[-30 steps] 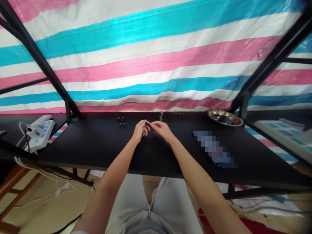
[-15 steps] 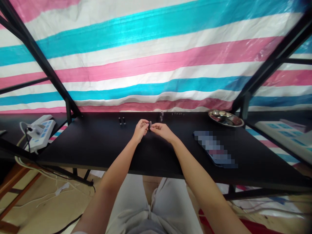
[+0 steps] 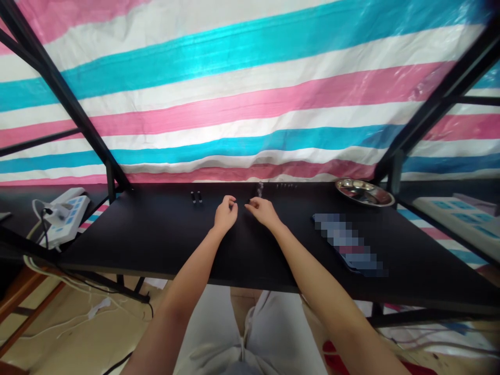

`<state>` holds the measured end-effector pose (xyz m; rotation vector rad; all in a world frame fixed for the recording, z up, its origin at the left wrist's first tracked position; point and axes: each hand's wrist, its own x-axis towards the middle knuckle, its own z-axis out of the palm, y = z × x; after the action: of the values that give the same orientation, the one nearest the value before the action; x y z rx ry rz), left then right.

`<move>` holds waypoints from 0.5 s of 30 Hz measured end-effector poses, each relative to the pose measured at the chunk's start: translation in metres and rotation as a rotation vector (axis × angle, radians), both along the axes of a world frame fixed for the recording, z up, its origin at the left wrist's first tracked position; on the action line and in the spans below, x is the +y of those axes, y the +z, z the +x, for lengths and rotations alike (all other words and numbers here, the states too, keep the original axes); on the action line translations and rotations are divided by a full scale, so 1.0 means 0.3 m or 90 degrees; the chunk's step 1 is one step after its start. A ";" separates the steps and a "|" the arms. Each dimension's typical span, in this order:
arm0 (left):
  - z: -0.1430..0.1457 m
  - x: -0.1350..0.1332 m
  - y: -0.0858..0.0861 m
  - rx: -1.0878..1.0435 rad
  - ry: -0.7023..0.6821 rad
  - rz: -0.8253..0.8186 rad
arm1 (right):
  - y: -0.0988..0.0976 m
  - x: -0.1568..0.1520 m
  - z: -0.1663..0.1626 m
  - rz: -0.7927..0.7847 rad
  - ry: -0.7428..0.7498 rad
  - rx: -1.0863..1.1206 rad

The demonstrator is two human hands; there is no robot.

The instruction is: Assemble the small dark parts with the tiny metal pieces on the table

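Note:
Both of my hands hover over the middle of the black table (image 3: 156,234), a short gap between them. My left hand (image 3: 225,213) has its fingers curled in; whether it holds anything is hidden. My right hand (image 3: 262,211) pinches thumb to fingertips on a small dark piece (image 3: 248,201), too tiny to name. Two small black cylinders (image 3: 196,197) stand just left of my left hand. Beyond my right hand, by the table's far edge, stands a small pale part (image 3: 260,188), with a row of tiny dark bits (image 3: 285,185) to its right.
A round metal dish (image 3: 365,191) sits at the table's far right corner. A flat blurred-out device (image 3: 349,242) lies right of my right arm. A white power strip (image 3: 64,213) with cables lies off the table's left end. Black frame posts and a striped tarp stand behind.
My hands met on one small piece between them, then parted. The piece stayed in my right fingertips and both hands dropped lower toward the tabletop.

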<state>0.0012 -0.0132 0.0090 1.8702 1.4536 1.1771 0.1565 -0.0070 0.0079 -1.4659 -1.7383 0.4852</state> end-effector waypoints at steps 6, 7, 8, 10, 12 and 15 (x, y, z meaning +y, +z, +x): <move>-0.010 -0.021 0.024 0.144 0.061 0.003 | -0.035 0.100 0.055 -0.039 -0.146 -0.090; -0.010 -0.023 0.027 0.157 0.066 -0.002 | -0.040 0.110 0.058 -0.044 -0.150 -0.101; -0.011 -0.025 0.030 0.168 0.070 -0.006 | -0.044 0.118 0.059 -0.048 -0.153 -0.111; -0.012 -0.026 0.033 0.185 0.072 -0.014 | -0.051 0.129 0.058 -0.055 -0.159 -0.131; -0.012 -0.025 0.033 0.196 0.072 -0.021 | -0.054 0.138 0.056 -0.061 -0.166 -0.146; -0.013 -0.025 0.032 0.203 0.068 -0.022 | -0.056 0.150 0.054 -0.069 -0.169 -0.163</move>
<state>-0.0027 -0.0206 0.0185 2.0481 1.7497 0.9229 0.1728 0.0379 -0.0088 -1.8719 -1.6954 0.2639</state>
